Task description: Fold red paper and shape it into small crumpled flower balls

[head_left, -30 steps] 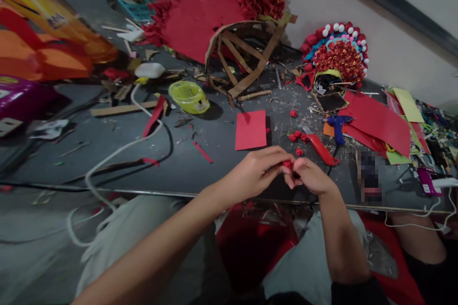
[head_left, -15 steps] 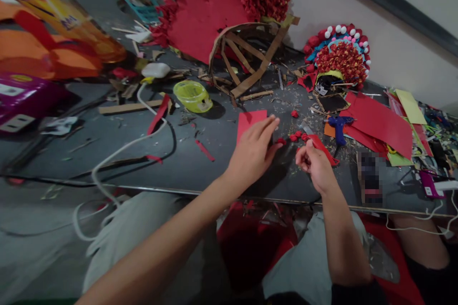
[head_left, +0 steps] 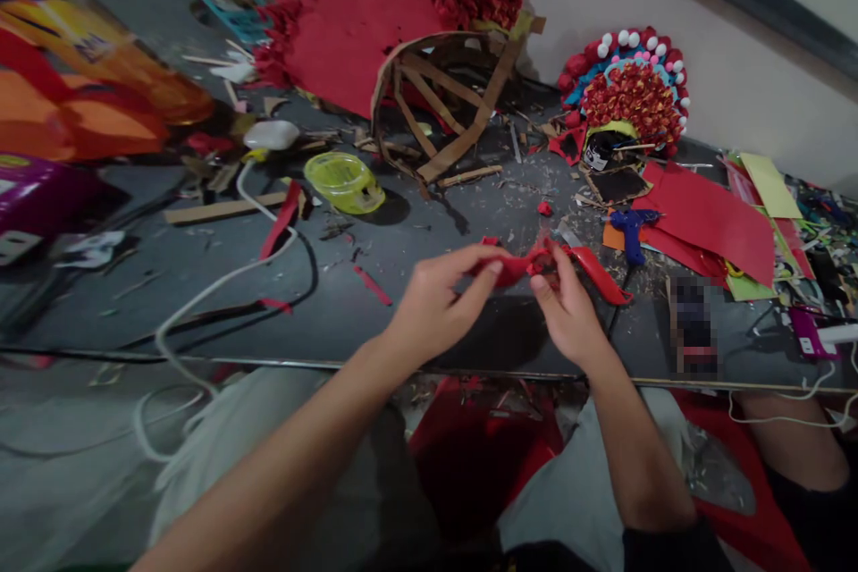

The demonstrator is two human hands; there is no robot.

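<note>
Red paper piece (head_left: 504, 267): held up just above the dark counter (head_left: 402, 304), between both hands, bent and crumpled where the fingers grip it.
Left hand (head_left: 435, 308): fingers curled, thumb and forefinger pinching the left end of the red paper piece.
Right hand (head_left: 569, 313): fingertips pressed onto the right end of the same piece, palm facing down.
Red cutter (head_left: 599, 275): lies on the counter just beside the right hand, slanting away to the right.
Blue glue gun (head_left: 630, 228): rests beyond the cutter, on red paper sheets (head_left: 710, 219).
Yellow-green tub (head_left: 343, 180): stands to the left, well apart from the hands.
Cardboard frame (head_left: 435, 107): sits at the back, with a red fan-shaped headdress (head_left: 362, 18) behind it.
Small decorated headdress (head_left: 630, 94): stands against the wall, to the right of the frame.
White cable (head_left: 221, 281): runs across the counter on the left.
</note>
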